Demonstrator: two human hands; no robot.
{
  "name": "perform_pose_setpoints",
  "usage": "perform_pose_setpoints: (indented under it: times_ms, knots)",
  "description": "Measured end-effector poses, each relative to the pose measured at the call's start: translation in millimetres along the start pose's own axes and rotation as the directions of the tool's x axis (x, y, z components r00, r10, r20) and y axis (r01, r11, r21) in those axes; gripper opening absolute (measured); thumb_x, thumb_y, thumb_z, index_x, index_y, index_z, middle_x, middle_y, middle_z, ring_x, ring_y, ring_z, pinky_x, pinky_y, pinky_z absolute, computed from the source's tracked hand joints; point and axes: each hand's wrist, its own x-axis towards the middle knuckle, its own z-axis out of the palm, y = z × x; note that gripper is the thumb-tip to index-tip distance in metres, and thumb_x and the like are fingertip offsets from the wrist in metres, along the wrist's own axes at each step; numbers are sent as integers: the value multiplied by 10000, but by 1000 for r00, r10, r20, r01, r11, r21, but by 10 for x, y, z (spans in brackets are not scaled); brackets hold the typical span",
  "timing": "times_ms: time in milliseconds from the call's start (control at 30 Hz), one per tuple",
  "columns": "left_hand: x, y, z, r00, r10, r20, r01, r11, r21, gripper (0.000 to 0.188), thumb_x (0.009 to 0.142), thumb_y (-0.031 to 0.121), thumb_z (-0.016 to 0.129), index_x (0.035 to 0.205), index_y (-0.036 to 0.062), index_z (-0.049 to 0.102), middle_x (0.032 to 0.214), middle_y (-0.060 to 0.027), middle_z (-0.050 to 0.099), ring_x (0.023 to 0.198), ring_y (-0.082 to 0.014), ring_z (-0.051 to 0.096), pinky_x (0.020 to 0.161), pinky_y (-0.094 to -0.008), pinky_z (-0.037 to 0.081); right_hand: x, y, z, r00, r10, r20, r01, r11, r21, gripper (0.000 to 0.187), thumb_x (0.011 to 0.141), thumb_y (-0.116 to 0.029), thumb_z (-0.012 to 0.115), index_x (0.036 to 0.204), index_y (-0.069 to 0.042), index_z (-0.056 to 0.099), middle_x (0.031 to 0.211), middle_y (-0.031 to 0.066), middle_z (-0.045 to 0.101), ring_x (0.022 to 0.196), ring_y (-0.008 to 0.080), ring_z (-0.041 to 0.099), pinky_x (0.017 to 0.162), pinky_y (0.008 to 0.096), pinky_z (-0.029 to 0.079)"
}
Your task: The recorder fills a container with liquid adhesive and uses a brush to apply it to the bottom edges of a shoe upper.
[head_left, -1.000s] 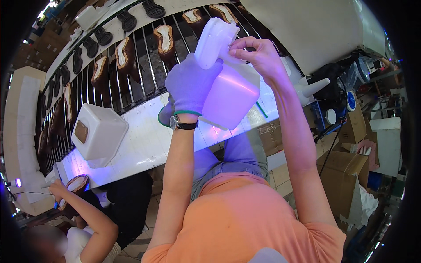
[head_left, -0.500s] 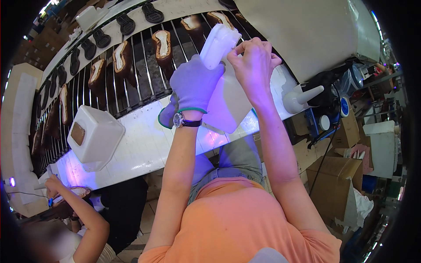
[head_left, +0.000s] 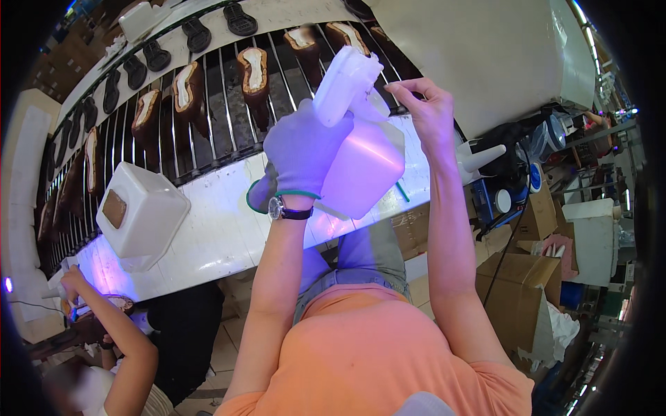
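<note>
My left hand (head_left: 302, 149), in a grey glove with green trim, is closed on a white plastic container (head_left: 340, 90) with a ragged, cut-looking upper edge. Below and right of the glove, a pale, box-shaped plastic body (head_left: 368, 170) glows purple over the table edge; whether both parts are one piece is hard to tell. My bare right hand (head_left: 427, 114) is raised just right of the container, apart from it. Its thumb and forefinger are pinched together, and anything between them is too small to name.
A slatted rack (head_left: 222, 104) carries several brown shoe uppers (head_left: 254, 73), with black soles (head_left: 196, 35) behind. On the white table (head_left: 215, 243) stands a white container (head_left: 142, 215). A white nozzle bottle (head_left: 479, 159) is at right. Lower left, a co-worker's arm (head_left: 121, 319) reaches in.
My right hand has drawn away from the container to the right, still pinched. The container has shifted slightly down and left with my left hand, and more of the pale body shows.
</note>
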Motion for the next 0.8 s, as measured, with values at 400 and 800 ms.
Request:
perform_pose_setpoints:
  times_ms: [400, 800]
  knots:
    - [-59, -3, 8, 1000, -3, -21, 4, 1000, 24, 521, 738, 575, 708, 805, 61, 655, 649, -148, 663, 616, -322, 690, 564, -441, 543, -63, -131, 31, 919, -3, 395, -48, 992, 120, 132, 850, -99, 742, 892, 26, 732, 901, 58, 685, 843, 122, 608, 806, 263, 455]
    - [-167, -48, -8, 997, -1, -79, 0, 1000, -12, 524, 736, 579, 718, 796, 61, 659, 603, -151, 641, 571, -329, 674, 524, -421, 533, -66, -239, 17, 870, -29, 493, -12, 997, 80, 147, 849, -107, 693, 826, 36, 668, 847, 19, 614, 780, 91, 536, 746, 259, 414]
